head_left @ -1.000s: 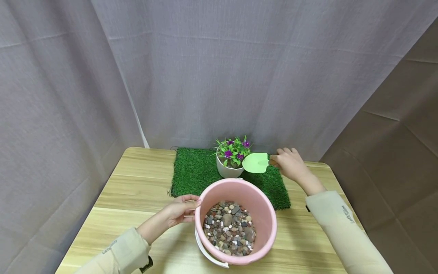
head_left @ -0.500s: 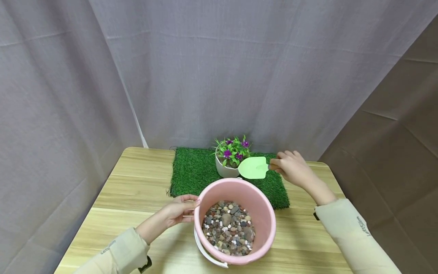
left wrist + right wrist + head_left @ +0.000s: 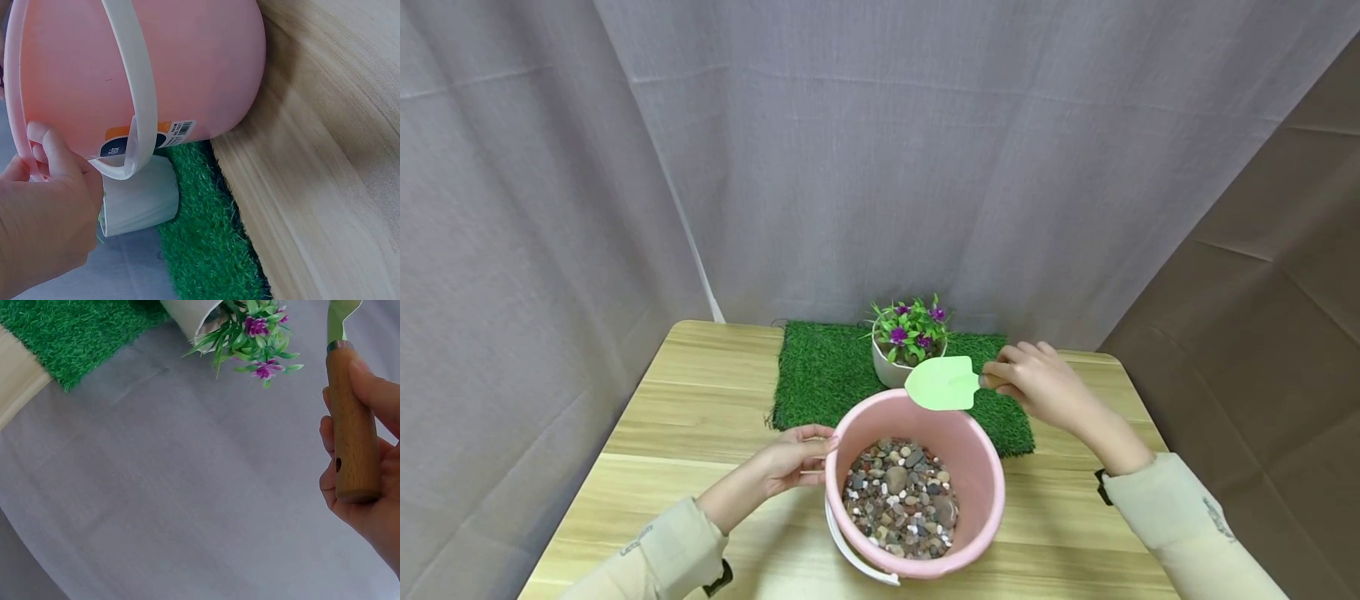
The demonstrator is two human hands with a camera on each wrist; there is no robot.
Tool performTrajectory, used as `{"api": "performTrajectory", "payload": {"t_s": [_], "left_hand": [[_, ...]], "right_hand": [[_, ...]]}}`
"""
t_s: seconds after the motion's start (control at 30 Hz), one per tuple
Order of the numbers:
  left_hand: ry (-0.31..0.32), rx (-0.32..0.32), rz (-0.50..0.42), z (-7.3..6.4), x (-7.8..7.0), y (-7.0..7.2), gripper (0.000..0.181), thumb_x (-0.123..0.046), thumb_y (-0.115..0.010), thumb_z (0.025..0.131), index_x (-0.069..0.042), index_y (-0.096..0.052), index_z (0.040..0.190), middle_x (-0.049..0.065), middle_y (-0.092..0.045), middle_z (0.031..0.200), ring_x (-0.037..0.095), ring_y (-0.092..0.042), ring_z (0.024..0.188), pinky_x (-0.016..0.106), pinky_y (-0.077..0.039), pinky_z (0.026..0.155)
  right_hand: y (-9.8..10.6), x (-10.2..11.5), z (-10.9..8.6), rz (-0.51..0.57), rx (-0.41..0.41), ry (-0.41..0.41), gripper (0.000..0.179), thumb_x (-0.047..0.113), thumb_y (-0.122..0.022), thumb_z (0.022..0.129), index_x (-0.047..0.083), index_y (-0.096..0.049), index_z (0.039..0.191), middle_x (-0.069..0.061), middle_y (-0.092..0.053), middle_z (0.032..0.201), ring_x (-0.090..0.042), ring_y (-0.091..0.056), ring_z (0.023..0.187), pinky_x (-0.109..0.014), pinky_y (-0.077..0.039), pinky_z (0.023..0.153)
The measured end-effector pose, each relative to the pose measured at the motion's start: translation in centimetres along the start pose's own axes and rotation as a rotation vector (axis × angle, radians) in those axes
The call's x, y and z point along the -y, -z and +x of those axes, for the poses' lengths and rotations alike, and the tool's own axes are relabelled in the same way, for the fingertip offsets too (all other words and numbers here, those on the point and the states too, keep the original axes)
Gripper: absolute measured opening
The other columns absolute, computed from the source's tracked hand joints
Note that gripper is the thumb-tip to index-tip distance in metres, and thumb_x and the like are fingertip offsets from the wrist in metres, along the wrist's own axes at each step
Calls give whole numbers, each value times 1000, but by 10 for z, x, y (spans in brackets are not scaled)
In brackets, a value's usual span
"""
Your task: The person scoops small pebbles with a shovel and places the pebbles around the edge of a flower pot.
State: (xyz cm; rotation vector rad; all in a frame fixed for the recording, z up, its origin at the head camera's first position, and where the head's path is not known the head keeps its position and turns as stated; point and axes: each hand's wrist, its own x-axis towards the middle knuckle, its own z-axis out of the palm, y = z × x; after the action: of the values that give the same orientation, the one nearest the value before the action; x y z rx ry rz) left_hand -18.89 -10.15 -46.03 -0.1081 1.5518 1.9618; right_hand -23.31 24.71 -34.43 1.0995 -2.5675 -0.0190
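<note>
My right hand (image 3: 1037, 383) grips the wooden handle (image 3: 353, 425) of a garden trowel, whose pale green blade (image 3: 942, 383) points left over the far rim of a pink bucket (image 3: 988, 500). Nothing shows on the blade. Many small pebbles (image 3: 898, 500) in mixed colours lie in the bottom of the bucket. With thumb and fingers, my left hand (image 3: 790, 461) pinches the bucket's left rim, as the left wrist view also shows. Just behind the bucket stands a white pot (image 3: 889, 367) of purple flowers and green leaves (image 3: 256, 337); the blade overlaps it in the head view.
A green artificial turf mat (image 3: 820, 379) lies under the flowerpot on a wooden table (image 3: 715, 375). The bucket's white handle (image 3: 857, 550) hangs down at its front left. Grey curtain (image 3: 880, 167) rises behind the table, with a brown one (image 3: 1262, 375) to the right.
My right hand has brought the trowel nearer and slightly left, from beside the flowerpot to over the bucket's far rim. The left hand and the bucket stay in place.
</note>
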Motion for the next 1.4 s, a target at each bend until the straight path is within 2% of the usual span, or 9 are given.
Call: {"api": "performTrajectory", "payload": {"t_s": [0.23,0.4,0.5,0.67,0.8,0.87,1.07,1.17,1.4], "left_hand": [[1,1,2,0,0,0,17,-11,-59,91,-7,-55,107,-2,-67,80,6,-65,71,18,-60,66],[3,-3,10,1,-1,-1,21,-11,-59,91,-5,-54,110,-2,-65,80,6,-64,70,18,-60,66],[2,-5,9,1,0,-1,21,-12,-60,91,-4,-54,110,-1,-66,81,6,-64,71,18,-60,66],[5,-7,2,0,1,0,20,-12,-60,91,-5,-55,109,0,-67,83,7,-65,73,19,-60,67],[3,-10,5,0,0,0,19,-11,-59,91,-5,-55,109,-1,-66,81,6,-64,71,18,-60,65],[2,-13,8,1,0,0,19,-11,-59,91,-5,-55,109,-1,-66,80,6,-64,70,18,-60,64],[2,-3,8,1,0,0,20,-11,-59,91,-5,-54,110,-1,-66,81,6,-64,71,18,-60,65],[-4,4,0,1,-1,0,23,-11,-59,91,-4,-53,112,-1,-66,83,7,-65,74,19,-60,68],[1,13,-15,0,0,0,22,-12,-60,91,-5,-53,110,0,-67,86,8,-65,76,20,-60,70]], "right_hand": [[-2,13,-3,39,46,34,28,6,-79,69,12,-72,95,-2,-65,85,-21,-60,80,-41,-53,75],[-5,27,-5,-44,63,88,27,9,-82,63,18,-70,86,2,-63,81,-18,-59,77,-33,-49,68],[-7,36,-6,-108,69,116,27,13,-84,60,20,-70,81,3,-61,77,-17,-56,73,-27,-41,60],[-13,48,-8,-215,72,145,19,15,-79,63,19,-72,79,2,-57,72,-16,-48,66,-24,-29,55],[-24,59,-9,-336,38,163,11,20,-75,68,15,-71,76,0,-57,69,-17,-47,64,-26,-34,56],[-32,66,-9,-404,18,165,14,26,-74,69,13,-70,71,-1,-57,67,-17,-47,64,-27,-36,56],[-48,84,-8,-543,-65,155,15,15,-72,69,11,-63,58,-2,-55,61,-17,-44,59,-28,-38,56],[-53,90,-7,-574,-78,165,16,13,-71,68,11,-61,56,-3,-53,60,-17,-43,59,-29,-38,57],[-77,92,-7,-553,-34,275,16,16,-70,67,14,-59,56,0,-50,60,-15,-41,58,-25,-37,55]]}}
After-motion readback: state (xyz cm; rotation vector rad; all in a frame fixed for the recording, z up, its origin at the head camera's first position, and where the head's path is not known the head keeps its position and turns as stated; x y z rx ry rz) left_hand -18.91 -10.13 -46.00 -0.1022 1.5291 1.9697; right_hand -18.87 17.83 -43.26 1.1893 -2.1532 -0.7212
